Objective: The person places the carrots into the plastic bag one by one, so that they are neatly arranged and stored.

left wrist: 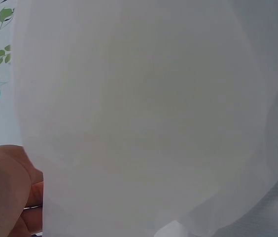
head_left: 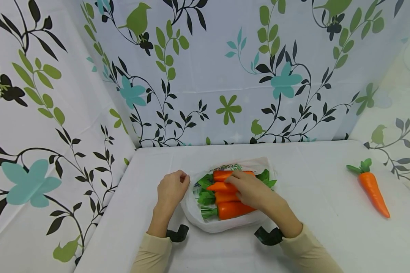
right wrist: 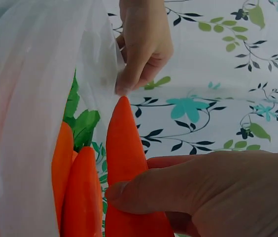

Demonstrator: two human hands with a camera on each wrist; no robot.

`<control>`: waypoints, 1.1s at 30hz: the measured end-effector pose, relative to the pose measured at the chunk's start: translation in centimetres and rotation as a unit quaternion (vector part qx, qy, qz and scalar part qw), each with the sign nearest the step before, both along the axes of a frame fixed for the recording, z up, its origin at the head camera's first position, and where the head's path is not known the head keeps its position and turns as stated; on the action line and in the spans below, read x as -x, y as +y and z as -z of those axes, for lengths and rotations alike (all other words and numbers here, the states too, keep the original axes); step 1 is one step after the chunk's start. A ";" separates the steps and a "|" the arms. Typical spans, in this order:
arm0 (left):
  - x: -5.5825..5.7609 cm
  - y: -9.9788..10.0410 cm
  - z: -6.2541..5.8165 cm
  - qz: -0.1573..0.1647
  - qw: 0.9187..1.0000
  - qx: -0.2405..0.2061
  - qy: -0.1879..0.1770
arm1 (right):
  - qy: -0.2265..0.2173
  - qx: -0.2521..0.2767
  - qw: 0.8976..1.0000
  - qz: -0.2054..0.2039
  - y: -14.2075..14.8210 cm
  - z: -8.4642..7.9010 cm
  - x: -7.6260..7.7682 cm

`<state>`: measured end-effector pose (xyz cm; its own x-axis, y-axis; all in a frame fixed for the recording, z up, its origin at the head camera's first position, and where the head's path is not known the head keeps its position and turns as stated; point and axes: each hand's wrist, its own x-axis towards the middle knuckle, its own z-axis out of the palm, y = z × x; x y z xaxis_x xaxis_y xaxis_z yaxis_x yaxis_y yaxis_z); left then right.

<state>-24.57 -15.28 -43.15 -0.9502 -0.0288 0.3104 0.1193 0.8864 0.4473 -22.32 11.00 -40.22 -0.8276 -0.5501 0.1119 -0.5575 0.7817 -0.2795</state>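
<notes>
A white plastic bag (head_left: 208, 226) lies with its mouth spread, holding several orange carrots (head_left: 233, 211) with green leafy tops. At its left edge my left hand (head_left: 171, 190) pinches the thin plastic between thumb and fingers, seen clearest in the right wrist view. My right hand (head_left: 251, 189) is over the bag and grips a carrot (right wrist: 129, 148) between thumb and fingers, its pointed tip toward the left hand. In the left wrist view the bag's plastic (left wrist: 144, 108) fills most of the picture, with part of the left hand (left wrist: 6, 190) at the lower left.
A single carrot with a green top (head_left: 374, 192) lies apart on the right of the white table (head_left: 314, 242). Patterned cloth (head_left: 205, 76) with leaves, birds and flowers hangs behind the table and along both sides. Dark wrist straps sit at both cuffs.
</notes>
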 end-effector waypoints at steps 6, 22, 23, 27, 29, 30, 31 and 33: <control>0.0 0.0 -0.2 0.000 1.000 0.003 0.000 | 0.023 -0.002 0.999 -0.033 0.0 0.3 -0.1; -0.1 0.1 -0.3 -0.001 1.000 0.002 -0.002 | -0.030 -0.036 0.999 0.000 0.9 0.4 0.1; -0.1 0.1 -0.3 -0.001 1.000 0.001 -0.003 | -0.029 -0.038 0.999 -0.002 1.0 0.3 0.1; -0.1 0.1 -0.3 -0.001 1.000 0.001 -0.004 | -0.029 -0.050 0.998 0.002 1.3 0.1 0.0; -0.1 0.1 -0.2 -0.001 1.000 0.001 -0.003 | -0.039 -0.053 0.998 0.014 1.4 0.0 0.0; -0.1 0.1 -0.2 0.000 1.000 0.001 -0.002 | -0.046 -0.055 0.997 0.021 1.5 0.0 -0.1; -0.1 0.1 -0.2 0.000 1.000 0.001 0.000 | -0.053 -0.055 0.997 0.028 1.5 -0.1 -0.1; -0.1 0.0 -0.1 0.001 1.000 0.000 0.005 | -0.065 -0.055 0.996 0.040 1.6 -0.2 -0.1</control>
<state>-24.47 -15.24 -43.05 -0.9472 -0.0265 0.3195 0.1257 0.8861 0.4462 -22.20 12.56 -40.07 -0.8725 -0.4853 -0.0567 -0.4573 0.8520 -0.2549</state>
